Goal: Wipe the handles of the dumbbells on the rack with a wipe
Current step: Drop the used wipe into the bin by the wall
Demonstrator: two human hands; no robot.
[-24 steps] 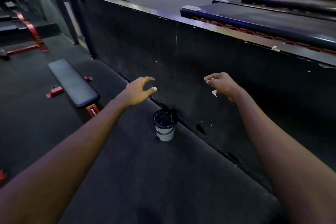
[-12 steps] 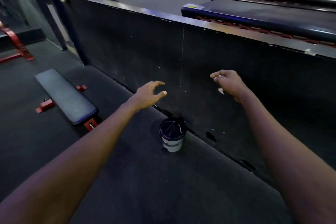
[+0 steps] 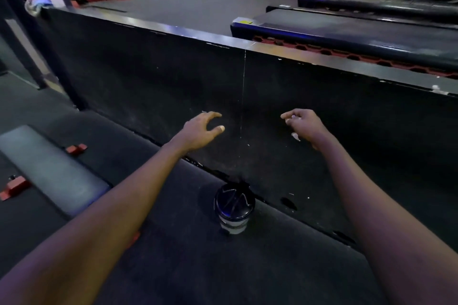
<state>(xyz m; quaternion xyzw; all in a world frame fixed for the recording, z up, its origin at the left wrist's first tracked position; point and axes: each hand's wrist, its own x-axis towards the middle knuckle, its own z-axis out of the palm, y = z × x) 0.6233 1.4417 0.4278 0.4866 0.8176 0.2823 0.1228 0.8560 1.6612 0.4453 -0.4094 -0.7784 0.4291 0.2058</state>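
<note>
- Right hand (image 3: pixel 306 124): reaching forward at mid-height, fingers curled in and pinching a small white wipe (image 3: pixel 295 136); scraps of it are showing at the fingertips and under the palm.
- Left hand (image 3: pixel 202 129): reaching forward level with the right, fingers and thumb spread in a loose curve, holding nothing.
- Dumbbells and rack: not showing anywhere in the head view, so which way they lie from the hands, and how their handles run, cannot be told.
- Canister (image 3: pixel 234 208): dark-lidded, pale-bodied, standing upright on the floor against the foot of the partition, below and between the two hands.
- Partition (image 3: pixel 148 77): a black panel wall running across directly ahead of both hands.
- Bench (image 3: pixel 49 168): a flat padded bench lying on the floor, well to the left.
- Treadmills (image 3: pixel 347 30): standing beyond the partition, to the right.
- Judgement: the wiping is not yet beginning; the right hand is carrying the wipe, so it is likely doing the wiping once a handle comes within reach.
</note>
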